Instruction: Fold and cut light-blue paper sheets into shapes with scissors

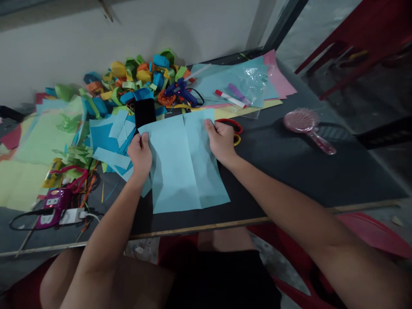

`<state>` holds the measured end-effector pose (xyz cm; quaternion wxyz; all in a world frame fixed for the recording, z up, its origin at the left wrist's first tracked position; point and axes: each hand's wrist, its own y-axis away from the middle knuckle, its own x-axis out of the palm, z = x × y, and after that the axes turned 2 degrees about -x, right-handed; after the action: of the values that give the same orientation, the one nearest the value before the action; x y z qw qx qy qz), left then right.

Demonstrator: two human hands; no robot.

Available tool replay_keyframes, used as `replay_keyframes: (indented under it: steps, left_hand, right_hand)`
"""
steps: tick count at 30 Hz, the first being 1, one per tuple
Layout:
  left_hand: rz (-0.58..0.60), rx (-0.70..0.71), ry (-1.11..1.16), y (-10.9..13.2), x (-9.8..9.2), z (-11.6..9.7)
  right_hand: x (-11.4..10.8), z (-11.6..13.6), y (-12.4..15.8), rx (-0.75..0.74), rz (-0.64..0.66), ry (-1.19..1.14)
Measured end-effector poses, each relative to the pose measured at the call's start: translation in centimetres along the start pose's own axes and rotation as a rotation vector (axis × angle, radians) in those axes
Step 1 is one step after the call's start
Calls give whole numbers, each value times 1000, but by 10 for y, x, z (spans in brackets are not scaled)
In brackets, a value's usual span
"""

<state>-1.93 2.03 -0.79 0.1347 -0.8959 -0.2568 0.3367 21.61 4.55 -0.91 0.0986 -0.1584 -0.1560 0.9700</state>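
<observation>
A light blue sheet of paper [174, 171] with a vertical crease right of its middle hangs above the dark table, held at both upper edges. My left hand [140, 156] pinches its upper left edge, thumb on top. At the upper right edge, my right hand [221, 139] is closed on the paper, thumb in front. Just behind the right hand lie scissors [232, 125] with red and yellow handles, partly hidden. A black phone [144, 112] lies beyond the left hand. Blue paper strips [112, 158] lie left of that hand.
Folded coloured paper pieces [128, 81] are heaped at the wall, beside a blue glue gun [182, 92]. Markers [230, 98] lie on paper sheets. A pink hairbrush [307, 126] is at the right. A purple power strip [53, 208] with cables sits at the left front edge.
</observation>
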Motion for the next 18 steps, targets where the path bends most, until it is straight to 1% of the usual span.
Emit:
replay_keyframes:
  steps: [6, 13, 18]
  left_hand:
    - [6, -2, 19, 1, 4, 8]
    - [-8, -11, 13, 2, 4, 9]
    - [-9, -6, 4, 1, 4, 11]
  right_hand:
    - [1, -2, 1, -6, -8, 43]
    - [3, -6, 0, 0, -16, 37]
    - [4, -4, 0, 4, -25, 58]
